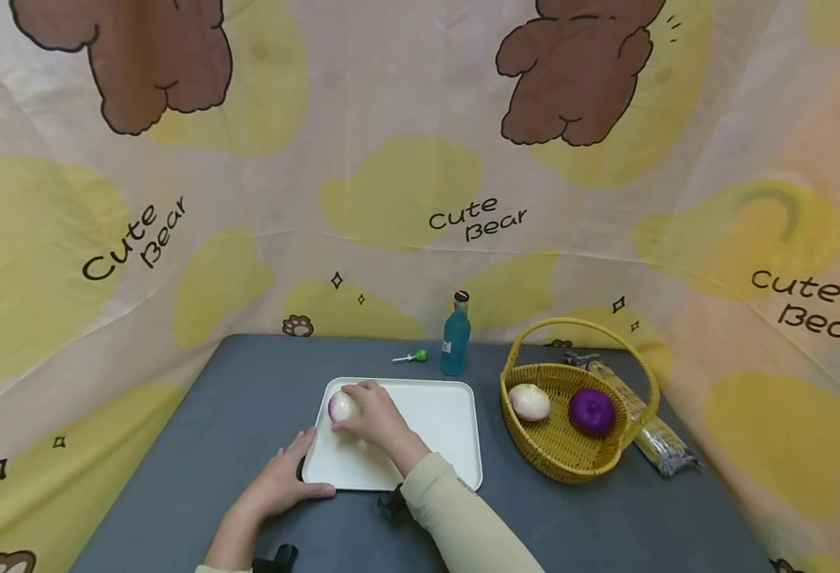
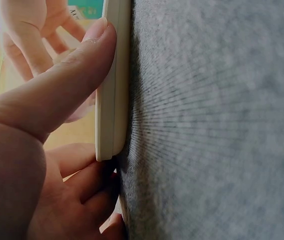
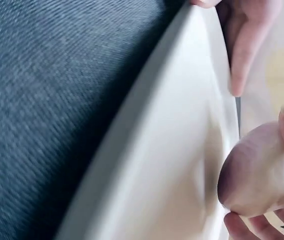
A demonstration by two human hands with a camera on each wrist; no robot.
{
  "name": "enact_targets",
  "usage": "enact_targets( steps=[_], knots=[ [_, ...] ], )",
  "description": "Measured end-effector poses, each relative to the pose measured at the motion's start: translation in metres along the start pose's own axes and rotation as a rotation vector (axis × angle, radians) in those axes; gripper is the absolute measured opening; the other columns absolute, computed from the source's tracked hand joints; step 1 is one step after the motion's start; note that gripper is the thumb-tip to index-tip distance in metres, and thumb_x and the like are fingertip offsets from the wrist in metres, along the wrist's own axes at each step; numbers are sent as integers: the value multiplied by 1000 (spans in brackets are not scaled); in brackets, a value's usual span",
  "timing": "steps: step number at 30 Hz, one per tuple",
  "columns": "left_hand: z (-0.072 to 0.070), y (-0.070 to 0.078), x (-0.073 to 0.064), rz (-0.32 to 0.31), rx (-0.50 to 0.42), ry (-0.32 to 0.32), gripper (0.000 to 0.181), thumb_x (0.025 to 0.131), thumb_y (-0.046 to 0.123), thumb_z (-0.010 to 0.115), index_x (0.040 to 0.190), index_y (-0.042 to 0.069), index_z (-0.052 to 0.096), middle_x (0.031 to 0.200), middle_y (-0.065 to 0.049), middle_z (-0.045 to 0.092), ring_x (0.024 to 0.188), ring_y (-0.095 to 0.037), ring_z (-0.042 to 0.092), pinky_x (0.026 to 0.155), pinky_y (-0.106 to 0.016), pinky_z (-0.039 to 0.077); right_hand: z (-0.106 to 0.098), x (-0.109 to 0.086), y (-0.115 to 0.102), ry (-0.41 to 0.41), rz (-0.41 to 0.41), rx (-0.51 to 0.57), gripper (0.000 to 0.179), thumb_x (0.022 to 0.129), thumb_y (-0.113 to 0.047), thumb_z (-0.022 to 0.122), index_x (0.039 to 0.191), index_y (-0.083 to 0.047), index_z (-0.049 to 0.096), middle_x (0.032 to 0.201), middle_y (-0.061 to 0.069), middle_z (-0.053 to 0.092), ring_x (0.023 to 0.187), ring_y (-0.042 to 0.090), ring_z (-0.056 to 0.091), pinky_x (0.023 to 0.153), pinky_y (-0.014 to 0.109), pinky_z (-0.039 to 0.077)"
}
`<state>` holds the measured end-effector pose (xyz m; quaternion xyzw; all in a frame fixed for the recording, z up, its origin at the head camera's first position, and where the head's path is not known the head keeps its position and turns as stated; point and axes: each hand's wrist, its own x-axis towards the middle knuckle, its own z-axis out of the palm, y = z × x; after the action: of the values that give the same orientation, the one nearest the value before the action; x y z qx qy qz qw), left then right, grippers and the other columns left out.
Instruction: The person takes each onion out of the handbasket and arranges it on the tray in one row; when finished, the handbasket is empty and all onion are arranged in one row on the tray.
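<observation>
The bulb [image 1: 341, 409], white with a purple end turned left, is over the far left part of the tray [image 1: 434, 430]. The right hand [image 1: 375, 418] has it, thumb on one side and fingers curled round the other; whether its underside meets the tray I cannot tell.

It looks light enough for one hand. The skin is smooth and glossy, with a bright highlight in the right wrist view, so I would expect it to slip if pinched near the tapering purple end. The firm-looking, rounded body should be held across its widest part, with thumb and fingers opposed, as here. Whether it is real or a hard model I cannot tell; a moderate squeeze should suit either. Being round, it would probably roll if let go before it is settled.

The left hand [image 1: 279, 477] is spread wide at the tray's near left corner, thumb along the near edge, fingers by the left edge. The tray seems thin, stiff and light, likely to slide on the surface [image 1: 176, 493] if pushed, so the corner is a sensible place to steady it.

In the basket [image 1: 534, 450] to the right, a second bulb [image 1: 529, 403] should handle alike; the purple piece [image 1: 592, 411] looks just as slick.
</observation>
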<state>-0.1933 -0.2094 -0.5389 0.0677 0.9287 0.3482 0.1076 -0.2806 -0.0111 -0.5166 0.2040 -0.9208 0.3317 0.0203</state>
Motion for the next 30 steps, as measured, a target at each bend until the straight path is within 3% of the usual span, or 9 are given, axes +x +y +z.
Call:
enact_targets(
  steps=[9,15,25,30],
  knots=[
    [1,-2,0,-8,4,0,117,73,50,87,159,1,24,161,-31,24,145,-61,15,114,-76,16,12,1,-1,10,52,-86,77,76,-48,86,144,-24,58,133,4,60,118,23,57,90,36,55],
    [0,1,0,-16,12,-4,117,73,49,87,159,1,24,161,-32,24,143,-65,16,113,-77,18,15,2,-2,6,32,-177,72,77,-47,86,141,-27,60,139,2,57,121,23,55,84,37,57],
    [0,1,0,-22,13,-6,117,74,50,87,159,1,24,161,-31,24,143,-64,15,113,-76,18,18,0,0,13,4,-150,85,75,-45,89,149,-31,51,142,2,56,123,24,56,86,38,57],
    [1,0,0,-10,14,0,116,74,50,87,159,0,25,161,-31,25,145,-62,17,114,-76,18,15,-2,-1,5,11,-130,87,74,-45,89,150,-30,49,147,3,52,130,24,53,93,42,56]
  ],
)
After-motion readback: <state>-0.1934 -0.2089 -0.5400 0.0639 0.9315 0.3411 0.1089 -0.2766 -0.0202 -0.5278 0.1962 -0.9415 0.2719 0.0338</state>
